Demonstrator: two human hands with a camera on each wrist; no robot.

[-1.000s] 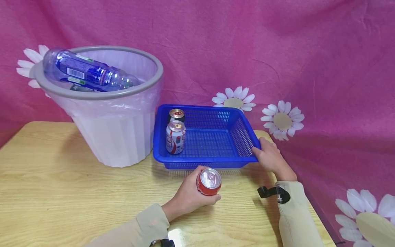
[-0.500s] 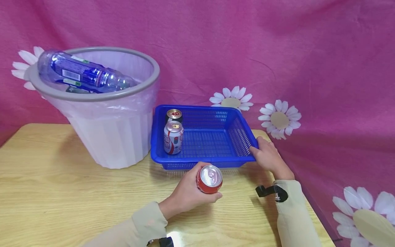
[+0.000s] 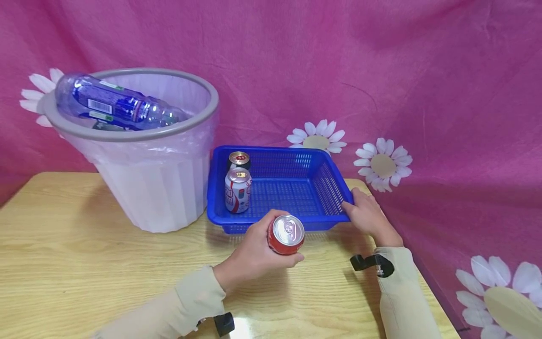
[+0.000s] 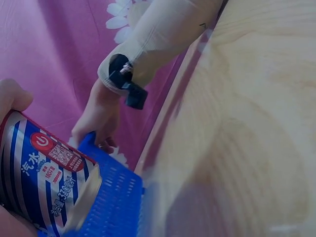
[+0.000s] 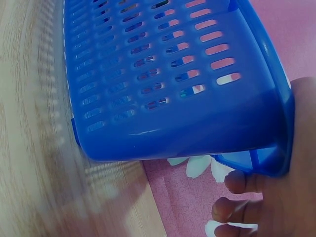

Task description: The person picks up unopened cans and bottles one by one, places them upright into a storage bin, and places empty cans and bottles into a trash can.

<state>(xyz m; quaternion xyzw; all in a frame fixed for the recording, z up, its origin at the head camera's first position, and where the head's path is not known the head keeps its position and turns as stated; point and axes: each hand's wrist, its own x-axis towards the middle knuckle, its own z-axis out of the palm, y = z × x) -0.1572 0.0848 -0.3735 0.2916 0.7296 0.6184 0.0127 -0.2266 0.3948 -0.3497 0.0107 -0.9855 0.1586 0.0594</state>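
Observation:
My left hand (image 3: 250, 252) grips a soda can (image 3: 286, 235) around its side, top facing up, just in front of the basket's near rim. The can's upper part is red; in the left wrist view its side shows blue and white stripes with printed characters. A blue plastic basket (image 3: 323, 220) stands behind it, holding a white can with red markings (image 3: 238, 192) and a dark can with a gold top (image 3: 239, 158) along its left side. My right hand (image 3: 372, 216) grips the basket's right rim, thumb on top; in the right wrist view several fingers (image 5: 237, 210) are curled below the rim.
A white bin (image 3: 156, 188) with a grey rim and plastic liner stands left of the basket. A clear bottle with a blue label (image 3: 114, 101) lies across its mouth. The wooden table (image 3: 106, 268) ends at a pink flowered cloth (image 3: 423, 70) behind and on the right.
My left hand has moved slightly forward with the soda can, closer to the basket's near rim. The right hand keeps its grip; the whole head view has shifted a little.

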